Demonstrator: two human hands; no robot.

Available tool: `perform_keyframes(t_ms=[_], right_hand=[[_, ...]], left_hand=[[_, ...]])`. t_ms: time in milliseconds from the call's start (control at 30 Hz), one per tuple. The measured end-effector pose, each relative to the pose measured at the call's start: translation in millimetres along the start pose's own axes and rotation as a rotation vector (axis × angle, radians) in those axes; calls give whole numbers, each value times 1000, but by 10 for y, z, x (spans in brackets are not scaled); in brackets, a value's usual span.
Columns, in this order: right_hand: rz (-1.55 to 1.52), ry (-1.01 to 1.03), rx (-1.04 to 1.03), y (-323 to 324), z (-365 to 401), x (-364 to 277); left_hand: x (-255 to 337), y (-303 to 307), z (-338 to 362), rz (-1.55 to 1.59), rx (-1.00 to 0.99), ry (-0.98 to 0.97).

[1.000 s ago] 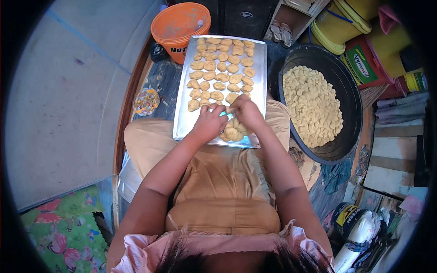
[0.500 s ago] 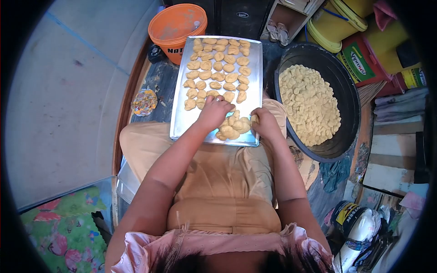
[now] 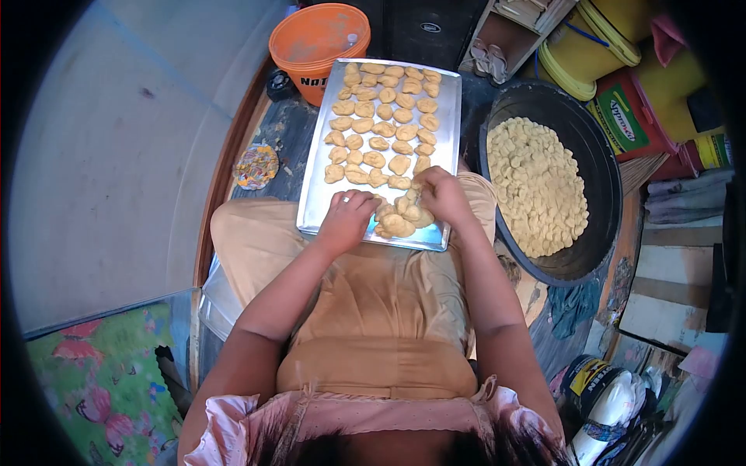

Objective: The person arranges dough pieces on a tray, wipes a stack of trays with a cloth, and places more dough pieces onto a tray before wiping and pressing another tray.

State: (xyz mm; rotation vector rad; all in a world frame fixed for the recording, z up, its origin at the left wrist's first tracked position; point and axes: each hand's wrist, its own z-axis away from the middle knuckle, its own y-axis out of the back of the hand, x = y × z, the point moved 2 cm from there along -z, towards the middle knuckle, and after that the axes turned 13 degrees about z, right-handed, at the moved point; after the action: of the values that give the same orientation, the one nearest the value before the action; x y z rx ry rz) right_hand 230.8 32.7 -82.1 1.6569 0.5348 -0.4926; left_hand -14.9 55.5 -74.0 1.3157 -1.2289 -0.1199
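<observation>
A metal baking tray (image 3: 315, 206) lies across my lap, bearing rows of yellowish dough pieces (image 3: 378, 144). On its near right part sits a loose pile of dough (image 3: 398, 225). My right hand (image 3: 446, 198) is closed at the upper right of this pile, with its fingertips pinching a piece of dough (image 3: 420, 186). At the pile's left side my left hand (image 3: 346, 221), which wears a ring, has its fingers curled down. Whatever is beneath those fingertips is hidden.
To the right stands a large black basin (image 3: 509, 241) holding a heap of small dough pieces (image 3: 536, 186). An orange bucket (image 3: 318, 39) stands beyond the tray. Left of the tray lies a round patterned item (image 3: 256, 166). Yellow buckets (image 3: 571, 58) and a shelf (image 3: 509, 39) are farther back.
My left hand has drawn back from the lowest row toward the tray's near left. My right hand has moved up and inward over the pile's upper right. The view has shifted slightly.
</observation>
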Motion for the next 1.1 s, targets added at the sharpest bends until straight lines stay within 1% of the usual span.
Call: perform_keyframes(t_ms=[100, 133, 233, 333, 433, 467, 533, 567, 600, 633, 700, 800, 900, 933, 1033, 1100], right_hand=[[130, -32, 90, 166, -129, -65], [235, 56, 143, 140, -159, -39], [396, -86, -14, 73, -263, 49], [353, -304, -97, 46, -318, 6], [386, -231, 65, 19, -290, -59], [306, -220, 49, 32, -275, -183], [148, -203, 16, 3, -191, -508], [75, -124, -49, -77, -142, -648], [154, 78, -17, -168, -103, -783], [240, 108, -84, -225, -75, -992], [418, 221, -60, -446, 1, -1191], [430, 155, -151, -703, -77, -1119], [334, 79, -123, -516, -156, -1170], [345, 88, -49, -483, -154, -1166], [238, 131, 3, -472, -150, -1111], [210, 114, 3, -490, -152, -1133]], left_hand=[[23, 138, 86, 6, 32, 42], [16, 180, 112, 0, 43, 54], [-148, 228, 198, 96, 62, 128], [-284, 277, 248, 190, 91, 204], [-330, 335, 250, 231, 215, 287], [-379, 322, 258, 261, 275, 357], [-475, 319, 260, 485, 410, 495], [-530, 303, 262, 599, 473, 564], [-683, 240, 285, 827, 477, 616], [-751, 241, 274, 719, 495, 554], [-810, 276, 242, 499, 527, 421], [-778, 322, 200, 299, 448, 414], [-713, 331, 222, 358, 382, 360], [-698, 326, 237, 359, 371, 292], [-649, 323, 276, 381, 293, 365], [-652, 307, 244, 315, 289, 446]])
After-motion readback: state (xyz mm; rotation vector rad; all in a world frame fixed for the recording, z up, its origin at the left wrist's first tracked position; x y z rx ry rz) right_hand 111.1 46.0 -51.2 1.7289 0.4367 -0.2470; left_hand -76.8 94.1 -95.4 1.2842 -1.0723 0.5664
